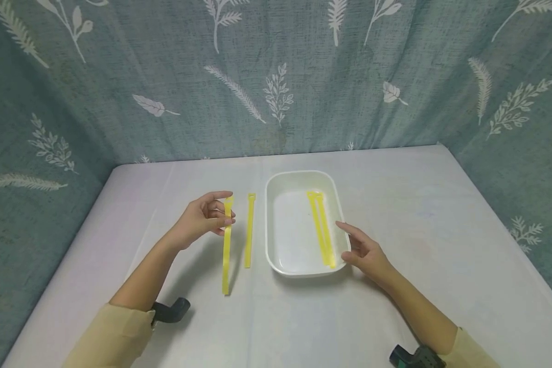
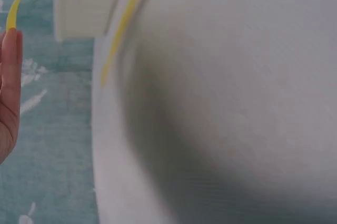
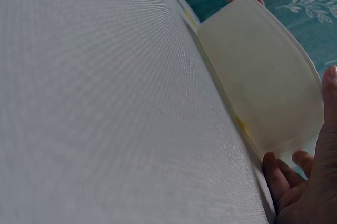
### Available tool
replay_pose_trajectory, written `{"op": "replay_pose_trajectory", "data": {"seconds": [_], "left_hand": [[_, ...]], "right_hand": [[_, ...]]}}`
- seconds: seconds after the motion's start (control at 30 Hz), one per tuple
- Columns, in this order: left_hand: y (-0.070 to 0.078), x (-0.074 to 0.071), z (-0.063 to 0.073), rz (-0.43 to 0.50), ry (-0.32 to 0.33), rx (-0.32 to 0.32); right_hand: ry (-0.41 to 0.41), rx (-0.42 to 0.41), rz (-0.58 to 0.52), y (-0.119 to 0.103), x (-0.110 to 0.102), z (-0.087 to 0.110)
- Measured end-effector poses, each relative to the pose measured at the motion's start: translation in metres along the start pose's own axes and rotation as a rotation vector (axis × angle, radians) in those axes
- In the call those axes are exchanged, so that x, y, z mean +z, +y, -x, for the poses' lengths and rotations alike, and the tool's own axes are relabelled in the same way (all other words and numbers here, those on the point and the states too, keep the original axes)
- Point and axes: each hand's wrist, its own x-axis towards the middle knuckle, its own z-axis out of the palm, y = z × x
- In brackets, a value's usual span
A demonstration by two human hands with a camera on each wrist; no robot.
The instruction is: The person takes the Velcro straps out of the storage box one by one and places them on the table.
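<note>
My left hand pinches a long yellow strip near its slotted head, between thumb and fingers. The strip hangs down over the table, left of the tray. A second yellow strip lies on the table between that hand and the white tray. Inside the tray, toward its right side, two more yellow strips lie side by side. My right hand holds the tray's right rim, with thumb and index finger over the edge. In the right wrist view, its other fingers bend against the tray's outer wall.
A white cloth covers the table. Behind it and at both sides hangs a green curtain with white leaf prints. Each forearm wears a dark wrist device, near the sleeve cuffs.
</note>
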Motion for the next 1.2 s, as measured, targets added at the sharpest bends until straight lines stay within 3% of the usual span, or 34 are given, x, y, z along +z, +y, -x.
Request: {"op": "replay_pose_trajectory", "data": {"seconds": [0.23, 0.73, 1.2], "left_hand": [[-0.018, 0.001, -0.016, -0.043, 0.017, 0.0], [-0.037, 0.008, -0.044, -0.138, 0.029, 0.026], [-0.046, 0.003, -0.062, -0.211, 0.09, -0.033]], "right_hand": [[-0.002, -0.01, 0.0, 0.0, -0.001, -0.001], [0.014, -0.03, 0.038, 0.005, 0.0, 0.0], [0.007, -0.017, 0.028, 0.003, 0.0, 0.001]]}}
